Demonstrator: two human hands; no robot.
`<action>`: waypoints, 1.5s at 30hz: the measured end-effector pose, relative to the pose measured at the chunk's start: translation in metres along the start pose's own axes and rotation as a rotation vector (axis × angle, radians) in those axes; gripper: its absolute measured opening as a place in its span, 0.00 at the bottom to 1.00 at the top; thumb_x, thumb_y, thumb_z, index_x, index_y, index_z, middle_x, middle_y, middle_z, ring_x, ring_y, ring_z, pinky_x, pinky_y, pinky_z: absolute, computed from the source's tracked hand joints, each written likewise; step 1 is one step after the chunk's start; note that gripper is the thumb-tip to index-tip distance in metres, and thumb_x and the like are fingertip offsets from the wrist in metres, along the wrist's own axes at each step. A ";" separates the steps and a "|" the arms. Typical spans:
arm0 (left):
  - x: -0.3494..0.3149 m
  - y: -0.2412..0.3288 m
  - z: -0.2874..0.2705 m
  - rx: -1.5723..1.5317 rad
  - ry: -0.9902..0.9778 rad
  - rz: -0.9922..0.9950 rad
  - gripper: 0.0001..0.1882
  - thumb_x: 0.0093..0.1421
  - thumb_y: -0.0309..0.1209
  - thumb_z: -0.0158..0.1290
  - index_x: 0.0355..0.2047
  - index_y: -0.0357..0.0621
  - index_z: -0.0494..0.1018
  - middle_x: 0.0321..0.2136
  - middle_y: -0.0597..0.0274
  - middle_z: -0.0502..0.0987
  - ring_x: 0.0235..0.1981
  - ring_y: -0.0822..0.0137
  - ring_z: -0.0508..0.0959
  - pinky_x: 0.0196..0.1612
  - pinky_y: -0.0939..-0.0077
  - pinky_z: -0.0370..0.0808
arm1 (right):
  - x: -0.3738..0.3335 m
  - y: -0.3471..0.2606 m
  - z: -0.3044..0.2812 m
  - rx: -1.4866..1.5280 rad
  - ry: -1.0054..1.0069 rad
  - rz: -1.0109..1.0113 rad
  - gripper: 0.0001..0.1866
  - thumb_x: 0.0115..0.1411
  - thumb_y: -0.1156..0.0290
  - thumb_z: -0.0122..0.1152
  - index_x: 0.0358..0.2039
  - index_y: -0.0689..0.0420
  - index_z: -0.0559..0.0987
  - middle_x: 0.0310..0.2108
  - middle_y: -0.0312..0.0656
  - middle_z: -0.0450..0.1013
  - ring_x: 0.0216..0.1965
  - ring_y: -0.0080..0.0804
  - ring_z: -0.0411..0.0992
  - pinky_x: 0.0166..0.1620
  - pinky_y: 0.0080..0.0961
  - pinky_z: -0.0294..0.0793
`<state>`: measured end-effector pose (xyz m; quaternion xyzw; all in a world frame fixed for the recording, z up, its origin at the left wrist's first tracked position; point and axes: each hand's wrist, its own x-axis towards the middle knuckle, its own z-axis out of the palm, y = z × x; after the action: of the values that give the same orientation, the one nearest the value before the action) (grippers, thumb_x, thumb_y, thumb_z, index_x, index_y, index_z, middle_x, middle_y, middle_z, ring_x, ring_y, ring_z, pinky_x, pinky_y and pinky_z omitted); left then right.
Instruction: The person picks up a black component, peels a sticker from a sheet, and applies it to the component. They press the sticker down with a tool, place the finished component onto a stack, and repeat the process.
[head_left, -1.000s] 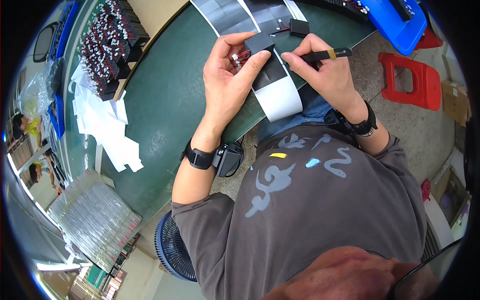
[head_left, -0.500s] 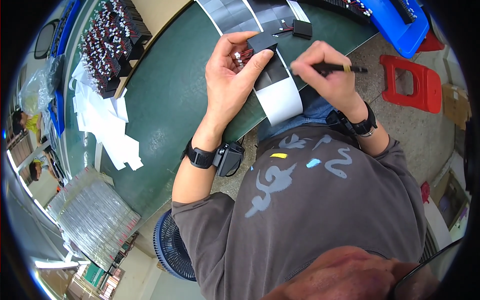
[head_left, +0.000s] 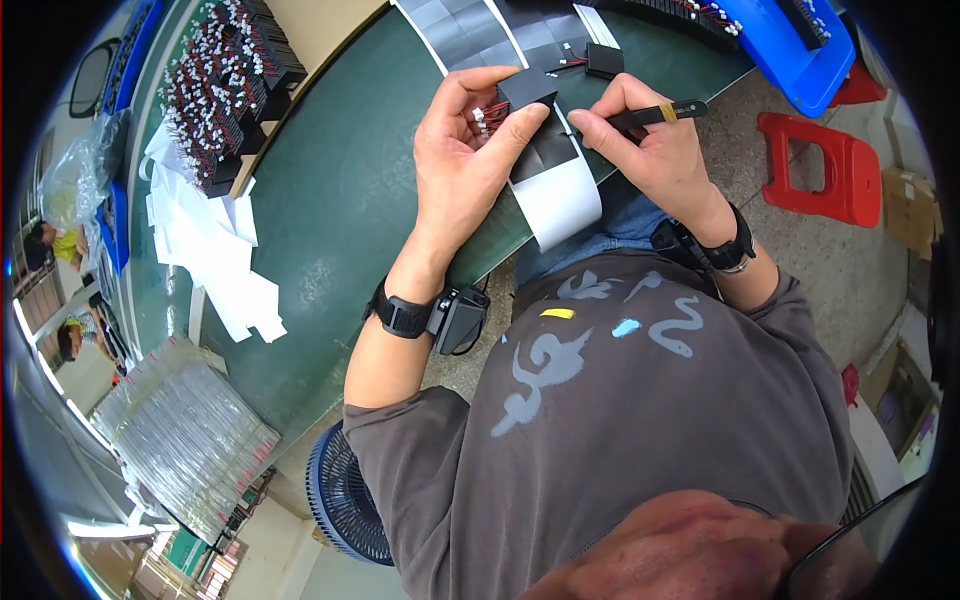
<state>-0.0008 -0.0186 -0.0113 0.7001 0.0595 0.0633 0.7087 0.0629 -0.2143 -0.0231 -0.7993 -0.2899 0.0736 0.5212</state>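
Note:
My left hand (head_left: 460, 155) is closed around a stack of black rectangular blocks (head_left: 527, 88); red and black wires with white connectors (head_left: 489, 117) stick out beside its palm. My right hand (head_left: 650, 145) grips black tweezers (head_left: 686, 110) with a yellow band around them. Their tip end points left, close to the blocks and the sheet below; whether it touches is too small to tell. Under both hands runs a strip of black labels (head_left: 545, 155) on white backing (head_left: 558, 205), its end curling over the table edge. Another black wired block (head_left: 604, 60) lies beyond my right hand.
On the green table (head_left: 330, 190), many wired black blocks (head_left: 225, 95) stand at the left, with white paper strips (head_left: 215, 255) nearby. A blue tray (head_left: 800, 60) is at the far right, above a red stool (head_left: 825, 170). A fan (head_left: 345, 490) stands lower left.
My right hand has moved slightly left and up, closer to the blocks, turning the tweezers so their rear end points higher. My left hand keeps its hold, almost unmoved.

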 end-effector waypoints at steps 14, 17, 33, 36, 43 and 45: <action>-0.003 -0.005 0.001 0.155 -0.031 0.063 0.19 0.59 0.24 0.63 0.50 0.38 0.72 0.38 0.64 0.78 0.36 0.81 0.76 0.38 0.86 0.76 | -0.013 0.006 0.003 0.529 0.173 -0.346 0.04 0.64 0.74 0.62 0.38 0.56 0.75 0.27 0.34 0.76 0.32 0.23 0.72 0.36 0.20 0.70; -0.002 -0.010 0.002 0.140 -0.054 0.118 0.20 0.59 0.25 0.63 0.50 0.38 0.71 0.39 0.63 0.78 0.36 0.80 0.76 0.39 0.85 0.77 | -0.001 -0.003 0.000 0.607 0.173 -0.021 0.05 0.63 0.72 0.62 0.35 0.57 0.76 0.26 0.33 0.75 0.31 0.20 0.71 0.35 0.18 0.69; 0.000 0.000 0.000 0.059 -0.017 -0.003 0.20 0.60 0.26 0.63 0.51 0.39 0.71 0.38 0.67 0.76 0.37 0.80 0.75 0.37 0.86 0.75 | -0.004 0.001 0.001 0.008 0.035 -0.016 0.09 0.60 0.71 0.67 0.28 0.60 0.76 0.23 0.33 0.73 0.26 0.16 0.68 0.30 0.17 0.63; 0.000 -0.002 -0.002 0.084 -0.013 0.003 0.20 0.60 0.26 0.63 0.51 0.39 0.71 0.38 0.67 0.76 0.36 0.80 0.75 0.36 0.85 0.75 | -0.007 0.005 -0.005 0.041 0.029 -0.206 0.08 0.61 0.71 0.66 0.29 0.59 0.76 0.23 0.33 0.73 0.27 0.19 0.70 0.33 0.19 0.66; -0.003 -0.009 -0.002 0.088 -0.042 0.042 0.19 0.59 0.24 0.63 0.50 0.38 0.73 0.40 0.66 0.78 0.37 0.79 0.76 0.38 0.84 0.77 | -0.005 -0.001 0.000 0.470 0.049 -0.534 0.07 0.67 0.71 0.56 0.30 0.56 0.73 0.25 0.35 0.73 0.39 0.31 0.76 0.49 0.31 0.73; -0.003 -0.012 -0.002 0.114 -0.078 0.093 0.19 0.58 0.23 0.62 0.50 0.39 0.74 0.41 0.66 0.78 0.38 0.78 0.78 0.40 0.83 0.78 | 0.004 -0.003 -0.001 0.761 0.078 -0.052 0.09 0.70 0.69 0.52 0.30 0.55 0.72 0.26 0.35 0.73 0.46 0.35 0.76 0.53 0.31 0.73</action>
<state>-0.0039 -0.0170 -0.0230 0.7433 0.0028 0.0656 0.6657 0.0658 -0.2122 -0.0192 -0.5431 -0.2418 0.1323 0.7931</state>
